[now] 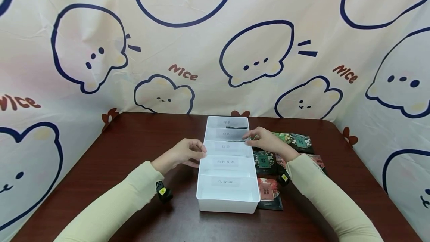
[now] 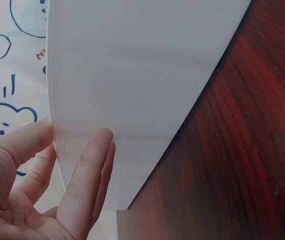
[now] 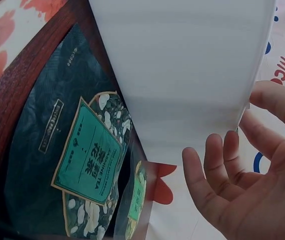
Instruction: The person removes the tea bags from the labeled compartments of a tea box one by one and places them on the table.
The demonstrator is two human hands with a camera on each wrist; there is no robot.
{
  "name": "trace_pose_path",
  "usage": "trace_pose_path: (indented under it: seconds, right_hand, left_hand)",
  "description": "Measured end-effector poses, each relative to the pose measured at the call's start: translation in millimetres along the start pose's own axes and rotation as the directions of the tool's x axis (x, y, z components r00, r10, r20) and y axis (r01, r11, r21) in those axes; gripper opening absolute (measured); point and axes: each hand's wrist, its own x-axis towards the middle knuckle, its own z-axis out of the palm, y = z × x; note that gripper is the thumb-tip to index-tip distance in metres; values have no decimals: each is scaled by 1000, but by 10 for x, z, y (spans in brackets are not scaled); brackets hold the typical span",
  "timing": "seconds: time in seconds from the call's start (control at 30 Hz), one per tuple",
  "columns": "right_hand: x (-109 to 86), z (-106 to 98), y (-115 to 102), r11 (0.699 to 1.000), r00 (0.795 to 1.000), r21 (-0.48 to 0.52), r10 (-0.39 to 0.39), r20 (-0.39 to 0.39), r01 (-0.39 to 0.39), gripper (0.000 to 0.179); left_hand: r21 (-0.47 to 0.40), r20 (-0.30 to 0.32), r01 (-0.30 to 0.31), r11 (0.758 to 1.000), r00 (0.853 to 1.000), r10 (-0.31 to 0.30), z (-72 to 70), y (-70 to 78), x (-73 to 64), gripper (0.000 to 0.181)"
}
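A long white divided box (image 1: 227,205) stands lengthwise on the table, with a printed paper label in each of its several compartments. Thin dark edges show inside the two far compartments. My left hand (image 1: 183,154) pinches the box's left rim near the middle; the left wrist view shows its other fingers (image 2: 85,185) extended along the outer wall. Farther up, on the opposite side, my right hand (image 1: 267,140) pinches the right rim, its index finger reaching over the edge. A dark jasmine tea pouch (image 3: 90,150) with a green label lies beside the box, below the right hand.
More tea pouches lie right of the box: green-patterned ones (image 1: 299,142) at the back and a red-labelled one (image 1: 268,193) at the front, close against the box. The dark wooden table (image 1: 134,141) meets a cartoon-printed cloth (image 1: 208,59) behind and at both sides.
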Motion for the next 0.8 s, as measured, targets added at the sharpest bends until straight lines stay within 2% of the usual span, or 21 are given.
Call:
trace_pose_path:
  seconds: [0.07, 0.2, 0.3, 0.43, 0.67, 0.8]
  right_hand:
    - [13, 10, 7, 1000, 1000, -9, -8, 3, 8, 24]
    - [7, 28, -2, 1000, 1000, 1, 25, -2, -25, 23]
    - [-18, 34, -33, 997, 997, 14, 79, -11, -79, 21]
    - [-39, 36, -84, 995, 994, -11, 101, -41, -102, 18]
    - [-29, 56, -131, 995, 990, -77, 57, -132, -67, 6]
    - [-18, 51, -124, 995, 983, -71, 54, -174, -67, 5]
  left_hand:
    - [-2, 1, -1, 1000, 1000, 1, -2, -7, 3, 16]
    - [-7, 3, -1, 1000, 1000, 1, -2, -18, 8, 16]
    - [-8, 1, 0, 1000, 1000, 0, 1, -18, 9, 16]
    - [-9, -2, 4, 1000, 1000, -4, 4, -13, 7, 15]
    - [-3, -7, 3, 1000, 1000, -3, 3, -4, -5, 16]
    - [2, -9, 0, 1000, 1000, 0, 4, -2, -8, 17]
